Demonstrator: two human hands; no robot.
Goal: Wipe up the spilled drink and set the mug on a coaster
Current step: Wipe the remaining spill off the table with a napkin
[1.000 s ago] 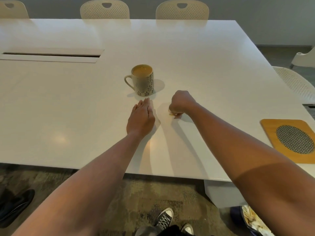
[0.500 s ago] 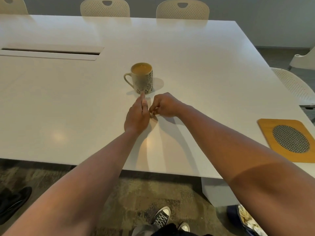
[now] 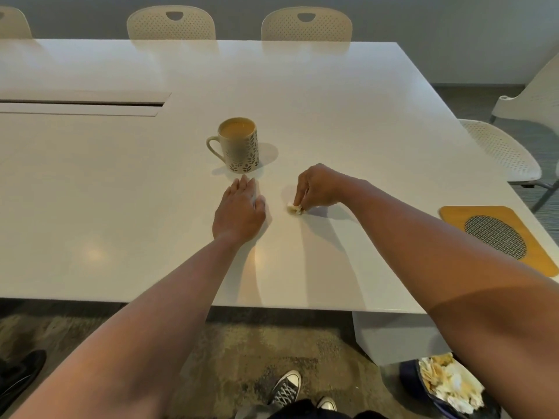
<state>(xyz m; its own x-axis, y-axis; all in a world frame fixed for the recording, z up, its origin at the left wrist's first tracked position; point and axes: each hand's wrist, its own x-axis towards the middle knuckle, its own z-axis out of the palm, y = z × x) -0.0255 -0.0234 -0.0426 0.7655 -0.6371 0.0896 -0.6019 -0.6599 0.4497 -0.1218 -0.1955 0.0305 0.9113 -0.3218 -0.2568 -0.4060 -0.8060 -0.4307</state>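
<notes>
A cream mug (image 3: 239, 146) with a leaf pattern stands on the white table (image 3: 348, 116), full of a light brown drink, handle to the left. My left hand (image 3: 240, 211) rests flat on the table just in front of the mug, fingers straight. To its right, my right hand (image 3: 317, 187) pinches a small crumpled white tissue (image 3: 295, 208) against the tabletop. A wooden coaster (image 3: 499, 237) with a dark mesh oval lies near the table's right edge. I see no liquid on the table surface.
Perforated cream chairs (image 3: 307, 24) line the far side and another chair (image 3: 502, 149) stands at the right. A long cable slot (image 3: 81, 102) is set into the table at the left. A bin (image 3: 447, 385) with used tissues sits on the floor at the lower right.
My right hand has swept the tissue to the right, away from my left hand, after meeting it half a second ago. My left hand has stayed flat in place.
</notes>
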